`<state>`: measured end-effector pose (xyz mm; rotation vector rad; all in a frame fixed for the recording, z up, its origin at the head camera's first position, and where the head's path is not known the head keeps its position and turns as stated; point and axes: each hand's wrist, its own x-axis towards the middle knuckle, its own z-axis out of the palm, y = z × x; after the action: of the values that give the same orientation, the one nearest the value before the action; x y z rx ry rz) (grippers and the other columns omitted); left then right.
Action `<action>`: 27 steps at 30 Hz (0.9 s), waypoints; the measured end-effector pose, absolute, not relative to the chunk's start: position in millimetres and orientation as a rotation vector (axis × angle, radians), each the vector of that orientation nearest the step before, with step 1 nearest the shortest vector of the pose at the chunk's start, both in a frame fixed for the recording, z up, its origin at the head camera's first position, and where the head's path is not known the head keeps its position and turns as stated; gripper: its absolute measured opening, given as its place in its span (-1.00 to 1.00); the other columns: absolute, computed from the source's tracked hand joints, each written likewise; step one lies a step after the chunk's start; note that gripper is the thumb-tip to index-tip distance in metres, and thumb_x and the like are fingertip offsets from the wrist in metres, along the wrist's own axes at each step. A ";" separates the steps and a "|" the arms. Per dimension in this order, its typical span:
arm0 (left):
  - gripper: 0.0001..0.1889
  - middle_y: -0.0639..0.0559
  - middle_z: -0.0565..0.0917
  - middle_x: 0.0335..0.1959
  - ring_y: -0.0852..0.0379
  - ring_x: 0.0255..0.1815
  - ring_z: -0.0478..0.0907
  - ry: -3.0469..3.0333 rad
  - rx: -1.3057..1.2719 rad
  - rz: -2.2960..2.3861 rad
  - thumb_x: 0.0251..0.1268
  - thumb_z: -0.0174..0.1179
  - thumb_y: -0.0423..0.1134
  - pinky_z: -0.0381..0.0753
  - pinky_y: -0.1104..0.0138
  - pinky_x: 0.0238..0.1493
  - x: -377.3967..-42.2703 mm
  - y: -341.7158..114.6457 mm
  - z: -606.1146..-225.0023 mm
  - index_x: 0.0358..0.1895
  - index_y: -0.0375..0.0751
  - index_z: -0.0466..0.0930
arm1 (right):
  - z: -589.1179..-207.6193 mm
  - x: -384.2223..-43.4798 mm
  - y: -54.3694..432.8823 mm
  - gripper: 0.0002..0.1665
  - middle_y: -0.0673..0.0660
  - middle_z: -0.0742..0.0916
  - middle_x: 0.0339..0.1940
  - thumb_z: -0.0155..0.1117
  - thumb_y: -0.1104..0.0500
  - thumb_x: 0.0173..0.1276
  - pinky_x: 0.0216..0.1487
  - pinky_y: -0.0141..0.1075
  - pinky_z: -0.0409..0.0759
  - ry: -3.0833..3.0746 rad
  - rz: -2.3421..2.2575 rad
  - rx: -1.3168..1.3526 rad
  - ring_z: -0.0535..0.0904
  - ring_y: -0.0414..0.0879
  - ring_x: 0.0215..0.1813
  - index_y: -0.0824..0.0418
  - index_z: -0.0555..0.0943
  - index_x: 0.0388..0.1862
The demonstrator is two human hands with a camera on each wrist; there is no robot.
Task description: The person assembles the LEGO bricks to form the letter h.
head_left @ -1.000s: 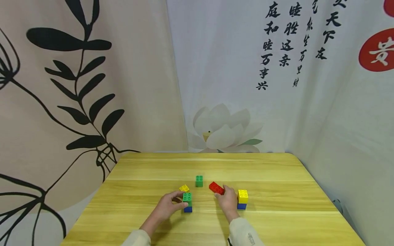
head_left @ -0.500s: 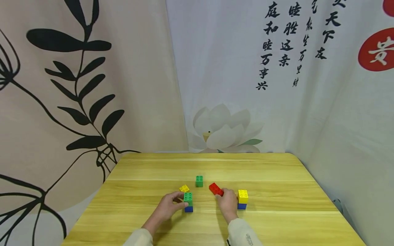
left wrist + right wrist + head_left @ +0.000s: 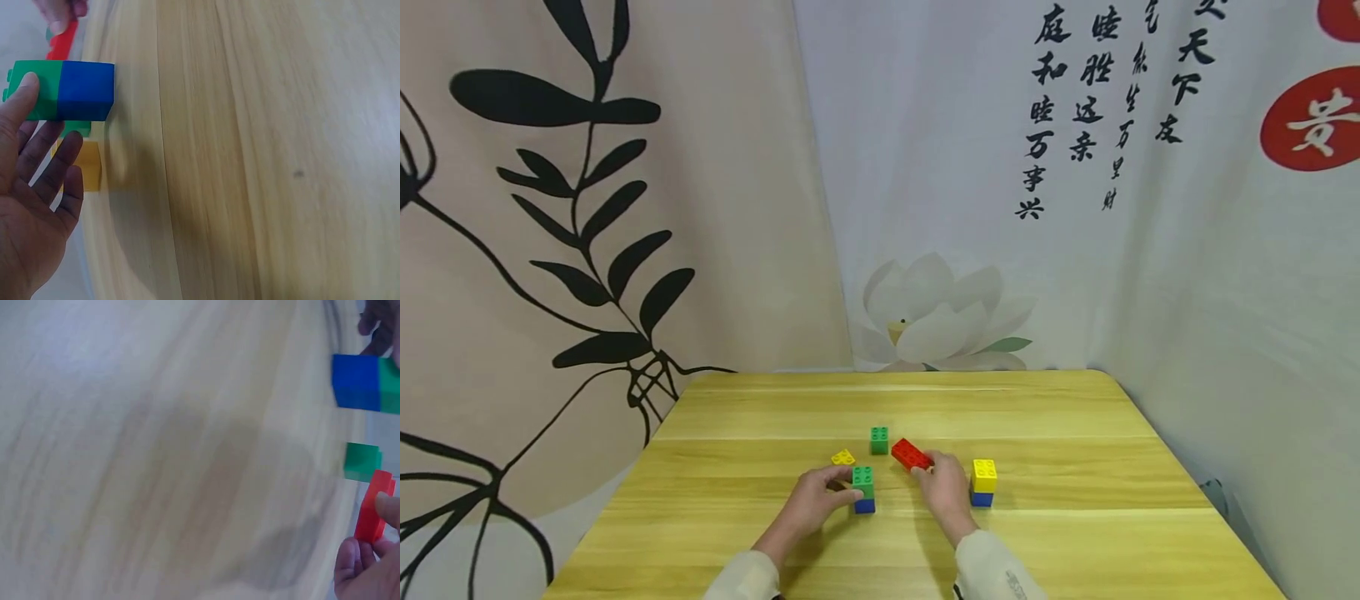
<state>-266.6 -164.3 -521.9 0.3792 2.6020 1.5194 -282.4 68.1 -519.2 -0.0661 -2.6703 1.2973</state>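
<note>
My left hand (image 3: 811, 502) pinches a two-brick stack between thumb and fingers: a green toy building brick (image 3: 862, 478) on top of a blue one (image 3: 865, 506). In the left wrist view, the thumb lies on the green part and the blue brick (image 3: 86, 91) shows bare. My right hand (image 3: 947, 493) holds a flat red brick (image 3: 911, 454) by its near end, tilted. The right wrist view shows thumb and fingers around that red brick (image 3: 374, 506), apart from the stack. Fingertips behind the stack are partly hidden in the head view.
A single green brick (image 3: 879, 441) stands behind the hands. A yellow brick (image 3: 843, 457) sits just beyond the left hand, partly covered. Right of the right hand stands a yellow brick on a blue one (image 3: 983, 478). All rest on a wooden table (image 3: 760, 408) before a curtain (image 3: 760, 208).
The right hand has brought the red brick leftward, closer to the stack. The left hand's green and blue stack has shifted slightly right. The head view has turned a little.
</note>
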 end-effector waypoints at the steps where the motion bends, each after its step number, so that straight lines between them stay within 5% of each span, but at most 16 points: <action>1: -0.44 -0.10 0.67 0.00 -0.02 -0.03 0.58 2.607 0.387 1.517 0.27 0.37 -0.05 0.61 0.06 0.00 -267.4 -162.8 -522.4 0.20 -0.39 0.56 | -516.2 -282.2 68.4 -0.61 0.19 0.67 -0.19 0.39 0.24 0.30 -0.25 -0.16 0.52 -2.664 1.320 -0.054 0.51 -0.02 -0.26 0.38 0.65 0.07; 27: -0.67 0.03 0.69 -0.07 0.08 -0.12 0.58 2.572 0.480 1.507 0.28 0.37 -0.14 0.62 0.19 -0.09 -286.7 -93.6 -518.8 0.05 -0.19 0.67 | -452.2 -295.5 154.9 -0.59 0.10 0.64 0.00 0.34 0.19 0.38 -0.21 -0.23 0.58 -2.829 1.358 0.307 0.52 0.00 -0.05 0.24 0.62 0.19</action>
<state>-286.7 -93.6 -518.8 0.4799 2.5720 1.5073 -295.5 154.9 -452.2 0.3067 -2.8286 1.3583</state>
